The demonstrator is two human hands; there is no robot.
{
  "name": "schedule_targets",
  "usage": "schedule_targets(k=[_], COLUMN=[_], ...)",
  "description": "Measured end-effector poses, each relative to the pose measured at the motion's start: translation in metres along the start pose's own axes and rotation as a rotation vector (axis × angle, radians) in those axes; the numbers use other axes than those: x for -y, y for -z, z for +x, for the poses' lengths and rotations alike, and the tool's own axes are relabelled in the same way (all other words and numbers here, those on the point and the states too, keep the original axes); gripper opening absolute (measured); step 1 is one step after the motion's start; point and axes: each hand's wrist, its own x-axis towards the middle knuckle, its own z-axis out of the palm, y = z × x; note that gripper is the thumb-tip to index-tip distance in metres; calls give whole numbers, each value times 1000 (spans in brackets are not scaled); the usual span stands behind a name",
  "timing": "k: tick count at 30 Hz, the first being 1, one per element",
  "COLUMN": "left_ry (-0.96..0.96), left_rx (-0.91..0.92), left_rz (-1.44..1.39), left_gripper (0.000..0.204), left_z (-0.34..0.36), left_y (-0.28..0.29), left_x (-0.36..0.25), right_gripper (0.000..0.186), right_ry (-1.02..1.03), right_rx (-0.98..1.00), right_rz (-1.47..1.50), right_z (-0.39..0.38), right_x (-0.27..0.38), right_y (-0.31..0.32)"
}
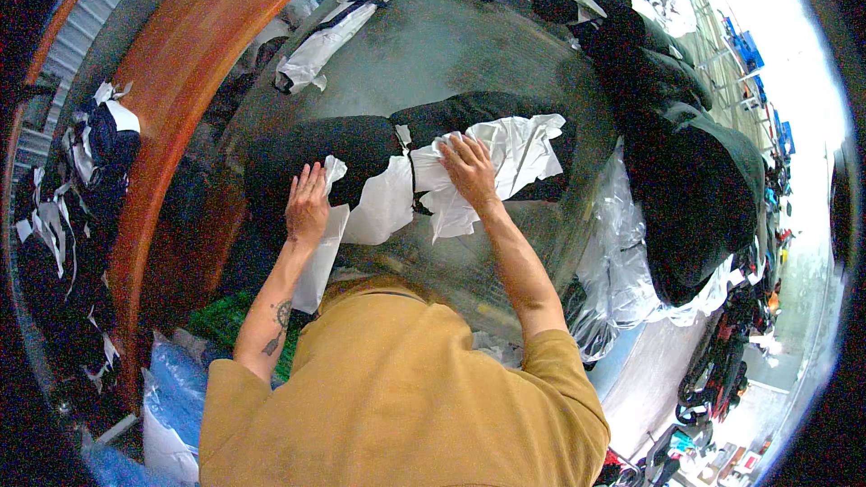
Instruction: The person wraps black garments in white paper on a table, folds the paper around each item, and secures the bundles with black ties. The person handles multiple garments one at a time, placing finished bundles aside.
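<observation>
A long bundle of black fabric lies across the grey-green work surface in front of me. A thin dark tie crosses its middle, and crumpled white paper covers much of its right part. My left hand rests on the left part of the bundle with fingers stretched out, beside a torn edge of paper. Fingers apart, my right hand lies on the white paper just right of the tie. Neither hand visibly grips anything.
Another paper-wrapped bundle lies at the far side. Large black fabric rolls and a clear plastic bag are on the right. To the left runs an orange-brown board, with dark scraps beyond it. A blue bag is at lower left.
</observation>
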Motion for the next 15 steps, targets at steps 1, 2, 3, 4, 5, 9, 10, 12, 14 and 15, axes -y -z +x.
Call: schedule_targets(k=[1,2,3,4,5,9,10,12,14,15], left_ry=[28,17,9,-11,-29,-157,-121,-189,-208,-212], left_rx=[10,-36,-66,-92,-121,-128,-95,-112,-164,-95], left_rz=[-6,-69,-138,-209,-287,-145,-62,-61,-58,-56], left_gripper=[46,45,44,43,42,57,78,89,89,85], left_z=[3,5,7,12,16,30,32,36,37,37], left_y=[1,2,1,3,2,-29,-26,-45,-52,-53], left_x=[-3,-7,-13,-24,-40,-116,-127,-112,-100,-101], right_gripper=[41,36,33,30,27,15,10,7,10,10], right_ry=[16,19,-3,-35,-64,-162,-138,-229,-368,-364], right_rx=[-33,-59,-49,-41,-29,80,60,130,127,-88], right_rz=[37,21,-9,-44,-85,-95,-104,-205,-187,-111], right_z=[-1,-4,-3,-7,-13,11,9,-39,-96,-121], right_x=[-2,-4,-6,-8,-12,-7,-11,-78,-132,-147], right_y=[3,9,10,11,11,1,7,24,87,113])
